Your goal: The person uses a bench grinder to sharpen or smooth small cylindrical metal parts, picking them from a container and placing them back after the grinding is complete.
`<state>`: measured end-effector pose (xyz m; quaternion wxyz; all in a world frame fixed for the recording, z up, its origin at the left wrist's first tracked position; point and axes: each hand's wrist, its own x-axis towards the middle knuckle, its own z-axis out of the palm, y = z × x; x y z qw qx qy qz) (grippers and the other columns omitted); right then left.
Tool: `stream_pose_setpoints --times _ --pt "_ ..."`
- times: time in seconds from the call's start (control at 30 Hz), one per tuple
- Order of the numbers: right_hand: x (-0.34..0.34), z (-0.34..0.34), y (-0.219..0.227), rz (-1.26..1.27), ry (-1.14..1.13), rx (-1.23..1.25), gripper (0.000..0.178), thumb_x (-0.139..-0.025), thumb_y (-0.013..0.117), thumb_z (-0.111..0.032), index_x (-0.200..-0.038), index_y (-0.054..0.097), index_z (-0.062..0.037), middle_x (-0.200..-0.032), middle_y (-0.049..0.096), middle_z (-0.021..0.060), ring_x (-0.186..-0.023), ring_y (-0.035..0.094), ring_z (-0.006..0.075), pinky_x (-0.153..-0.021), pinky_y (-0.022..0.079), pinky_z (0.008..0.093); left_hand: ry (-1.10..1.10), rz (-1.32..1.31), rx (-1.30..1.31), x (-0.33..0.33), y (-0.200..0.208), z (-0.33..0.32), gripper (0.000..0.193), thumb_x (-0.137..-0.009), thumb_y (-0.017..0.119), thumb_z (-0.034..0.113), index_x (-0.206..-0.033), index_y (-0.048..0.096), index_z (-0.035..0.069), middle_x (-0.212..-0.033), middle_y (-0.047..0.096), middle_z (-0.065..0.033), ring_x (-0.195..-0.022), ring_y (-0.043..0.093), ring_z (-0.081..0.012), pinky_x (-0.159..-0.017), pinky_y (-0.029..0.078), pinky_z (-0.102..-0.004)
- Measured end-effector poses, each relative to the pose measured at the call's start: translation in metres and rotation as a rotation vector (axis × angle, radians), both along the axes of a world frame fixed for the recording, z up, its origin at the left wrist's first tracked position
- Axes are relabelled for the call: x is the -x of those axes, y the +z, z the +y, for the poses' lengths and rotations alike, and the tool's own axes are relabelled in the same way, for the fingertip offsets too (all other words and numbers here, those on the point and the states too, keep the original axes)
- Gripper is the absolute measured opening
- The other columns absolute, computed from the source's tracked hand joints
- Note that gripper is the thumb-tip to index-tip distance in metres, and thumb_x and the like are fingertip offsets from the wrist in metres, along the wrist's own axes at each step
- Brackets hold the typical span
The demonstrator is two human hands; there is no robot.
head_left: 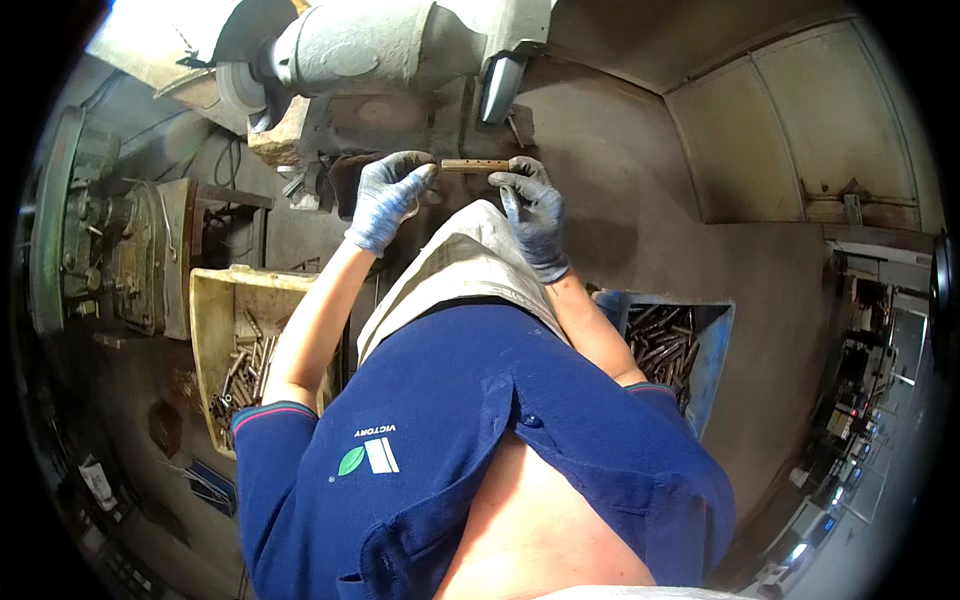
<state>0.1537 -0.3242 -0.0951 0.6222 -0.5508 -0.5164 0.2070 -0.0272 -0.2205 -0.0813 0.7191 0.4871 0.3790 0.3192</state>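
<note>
A short brownish metal tube [475, 165] with a row of small holes lies level between my two gloved hands, just below a bench grinder [350, 50]. My left hand [388, 200] pinches the tube's left end between thumb and fingertips. At its right end, my right hand [535, 215] grips it with curled fingers. Both gloves are blue-grey, with darkened fingertips. A pale grinding wheel [240, 88] sits on the grinder's left, up and left of my left hand. The tube is apart from the wheel.
A yellowish bin [205, 330] with several metal tubes [245, 370] stands by my left arm. By my right arm is a blue bin [712, 350] holding several dark tubes [662, 340]. A green machine [75, 230] stands far left, metal panels [800, 120] at upper right.
</note>
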Motion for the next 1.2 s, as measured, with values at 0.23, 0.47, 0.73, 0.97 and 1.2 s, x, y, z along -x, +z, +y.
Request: stream_pose_setpoints --times 0.23,0.47,0.73,0.97,1.2 --pt "-0.015 0.009 -0.012 -0.195 -0.047 -0.084 0.015 -0.078 0.066 0.001 -0.093 0.067 -0.0001 -0.101 0.057 0.0089 -0.09 0.056 0.0143 -0.074 0.047 0.0238 0.078 -0.043 -0.141 -0.031 -0.034 0.008 0.018 -0.083 0.066 0.008 -0.098 0.066 -0.001 -0.085 0.067 -0.0037 -0.073 0.058 -0.0053 -0.066 0.047 -0.0195" --pt "-0.02 0.025 -0.034 0.105 -0.036 0.04 0.018 -0.078 0.066 0.002 -0.096 0.066 0.0023 -0.106 0.057 0.0113 -0.095 0.058 0.0156 -0.079 0.048 0.0248 0.117 -0.049 -0.012 -0.053 -0.069 0.039 0.014 -0.083 0.065 0.004 -0.095 0.065 -0.002 -0.083 0.066 -0.0043 -0.072 0.059 -0.0074 -0.066 0.048 -0.02" --pt "-0.052 0.034 -0.044 0.024 -0.133 0.125 0.015 -0.081 0.066 -0.004 -0.095 0.066 0.0014 -0.096 0.063 0.0092 -0.091 0.06 0.0168 -0.082 0.047 0.0262 0.127 -0.073 0.085 -0.104 -0.073 0.042 0.01 -0.085 0.061 0.003 -0.091 0.064 -0.004 -0.081 0.066 -0.009 -0.07 0.063 -0.0147 -0.063 0.053 -0.0263" --pt "-0.055 0.041 -0.051 0.075 -0.167 0.2 0.012 -0.081 0.065 -0.007 -0.091 0.067 -0.0004 -0.089 0.066 0.008 -0.083 0.06 0.0149 -0.075 0.047 0.0267 0.209 -0.092 0.154 -0.111 -0.087 0.046 0.01 -0.084 0.062 0.002 -0.092 0.063 -0.003 -0.082 0.066 -0.0077 -0.069 0.063 -0.0138 -0.065 0.053 -0.0252" --pt "-0.038 0.065 -0.081 0.243 -0.135 0.198 0.015 -0.081 0.068 -0.01 -0.093 0.068 -0.0014 -0.088 0.067 0.0074 -0.083 0.061 0.0123 -0.074 0.048 0.0258 0.246 -0.046 0.099 -0.086 -0.116 0.069 0.008 -0.086 0.06 0.003 -0.093 0.061 -0.001 -0.079 0.064 -0.0079 -0.067 0.062 -0.0167 -0.061 0.053 -0.0296"
